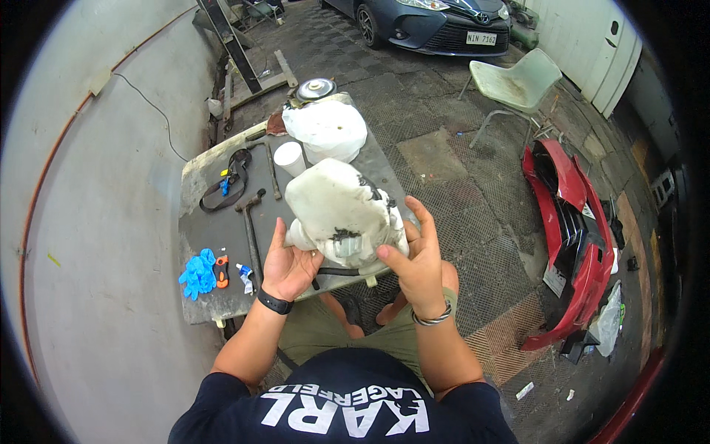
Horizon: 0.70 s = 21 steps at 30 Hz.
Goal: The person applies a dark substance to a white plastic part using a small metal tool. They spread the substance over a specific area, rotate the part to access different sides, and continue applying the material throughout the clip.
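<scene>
Over the near edge of the table I hold a white plastic reservoir [325, 200], tilted, with black smears and a clear, glossy patch on its side. My left hand [292, 268] is palm up under its lower left, fingers curled against a rounded projection. On the opposite side, my right hand [418, 259] grips the edge, thumb on the near face and fingers behind. Left of the reservoir lies a hammer [252, 229]. A white cup [289, 157] and a white plastic bag [325, 127] stand just beyond it.
On the table [214, 240] are blue gloves [198, 274], an orange-and-black cutter [222, 271], a small tube [245, 279], a black strap [238, 177] and a second hammer [272, 170]. A red car bumper [569, 296] lies on the floor at right, near a pale chair [518, 83]. Beyond is a parked car [421, 26].
</scene>
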Each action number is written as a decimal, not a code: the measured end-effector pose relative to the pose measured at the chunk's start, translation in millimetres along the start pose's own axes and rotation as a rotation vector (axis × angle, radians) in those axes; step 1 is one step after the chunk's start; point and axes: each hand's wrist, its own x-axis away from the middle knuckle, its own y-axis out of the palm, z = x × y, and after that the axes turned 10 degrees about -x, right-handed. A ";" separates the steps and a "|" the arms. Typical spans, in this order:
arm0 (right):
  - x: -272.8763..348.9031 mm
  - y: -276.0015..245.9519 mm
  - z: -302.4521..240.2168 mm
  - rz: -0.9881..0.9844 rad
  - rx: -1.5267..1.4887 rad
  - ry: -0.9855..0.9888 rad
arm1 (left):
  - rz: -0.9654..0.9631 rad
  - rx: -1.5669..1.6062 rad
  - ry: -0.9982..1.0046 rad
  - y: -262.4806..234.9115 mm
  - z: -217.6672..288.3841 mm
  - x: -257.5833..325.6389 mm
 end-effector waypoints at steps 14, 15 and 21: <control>24.4 13.6 4.9 -0.143 0.593 -0.341 | 0.013 -0.061 -0.019 -24.3 -3.5 -3.4; 25.6 12.9 5.7 -0.145 0.606 -0.360 | 0.033 -0.087 -0.013 -27.5 -3.7 -3.9; 24.8 12.7 0.2 -0.251 0.645 -0.446 | 0.058 -0.149 -0.018 -37.5 -3.2 -3.3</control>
